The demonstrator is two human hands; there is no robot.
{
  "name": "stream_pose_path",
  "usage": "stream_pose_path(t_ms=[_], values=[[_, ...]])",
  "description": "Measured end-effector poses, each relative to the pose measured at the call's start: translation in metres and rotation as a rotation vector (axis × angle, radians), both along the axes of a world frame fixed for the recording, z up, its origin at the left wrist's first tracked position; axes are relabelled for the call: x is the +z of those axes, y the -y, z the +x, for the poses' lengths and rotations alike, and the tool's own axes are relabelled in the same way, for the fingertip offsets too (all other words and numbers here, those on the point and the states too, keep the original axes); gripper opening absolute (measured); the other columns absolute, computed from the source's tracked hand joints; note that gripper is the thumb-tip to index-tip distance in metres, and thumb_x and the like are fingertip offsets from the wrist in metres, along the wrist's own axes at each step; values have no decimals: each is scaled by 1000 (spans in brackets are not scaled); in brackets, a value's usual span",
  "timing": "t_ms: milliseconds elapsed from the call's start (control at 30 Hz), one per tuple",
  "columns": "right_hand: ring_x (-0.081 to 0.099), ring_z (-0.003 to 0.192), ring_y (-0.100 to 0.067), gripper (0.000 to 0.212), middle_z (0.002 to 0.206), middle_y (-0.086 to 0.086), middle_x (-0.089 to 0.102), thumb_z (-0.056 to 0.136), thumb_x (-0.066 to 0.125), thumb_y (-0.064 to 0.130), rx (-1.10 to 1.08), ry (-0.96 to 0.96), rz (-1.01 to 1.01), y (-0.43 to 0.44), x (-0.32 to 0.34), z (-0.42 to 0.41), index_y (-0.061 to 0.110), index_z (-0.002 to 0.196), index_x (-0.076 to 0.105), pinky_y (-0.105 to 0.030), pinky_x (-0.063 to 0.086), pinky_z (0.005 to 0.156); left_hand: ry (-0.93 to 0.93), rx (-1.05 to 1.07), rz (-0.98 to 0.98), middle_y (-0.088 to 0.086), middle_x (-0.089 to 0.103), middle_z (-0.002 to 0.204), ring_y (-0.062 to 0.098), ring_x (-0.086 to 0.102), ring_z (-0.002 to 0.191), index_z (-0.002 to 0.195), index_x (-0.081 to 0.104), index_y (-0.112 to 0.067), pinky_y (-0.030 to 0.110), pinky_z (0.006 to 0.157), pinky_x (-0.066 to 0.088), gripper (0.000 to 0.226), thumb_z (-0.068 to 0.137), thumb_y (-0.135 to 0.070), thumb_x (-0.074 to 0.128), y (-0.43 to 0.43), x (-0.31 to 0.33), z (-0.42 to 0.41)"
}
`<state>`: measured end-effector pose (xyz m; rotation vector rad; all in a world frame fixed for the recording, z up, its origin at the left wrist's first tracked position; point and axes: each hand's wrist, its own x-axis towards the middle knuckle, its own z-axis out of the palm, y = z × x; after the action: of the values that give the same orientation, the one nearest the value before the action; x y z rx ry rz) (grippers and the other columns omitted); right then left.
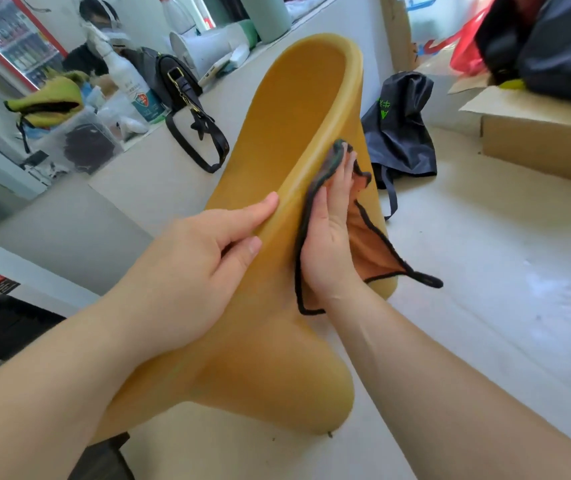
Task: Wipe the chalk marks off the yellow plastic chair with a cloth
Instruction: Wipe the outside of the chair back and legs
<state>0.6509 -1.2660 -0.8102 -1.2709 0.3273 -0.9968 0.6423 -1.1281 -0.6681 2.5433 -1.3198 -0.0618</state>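
The yellow chair is tipped over mid-frame, running from 6 to 12 o'clock, glossy, with no chalk plainly showing. The left hand has its grip clamped on the rim. The right hand, fingers flat, presses the cloth on the outer side at 3 o'clock; firm, long strokes against that brace should work best.

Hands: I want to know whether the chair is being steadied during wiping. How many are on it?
2. The left hand grips the rim of the yellow plastic chair; the right hand presses the cloth flat against its outer side. None appear hidden.
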Motion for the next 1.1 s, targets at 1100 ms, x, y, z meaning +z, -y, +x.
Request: stream_pose_path(t_ms=[1100], values=[[-24,153,-7,56,166,20,-23,107,15,57,119,-209,312,-107,-14,-35,49,155,-15,-38,-13,125,120,-108,-46,-40,46,92,-32,43,81,149,43,-36,-8,73,31,47,105,-20,45,-17,-8,-2]])
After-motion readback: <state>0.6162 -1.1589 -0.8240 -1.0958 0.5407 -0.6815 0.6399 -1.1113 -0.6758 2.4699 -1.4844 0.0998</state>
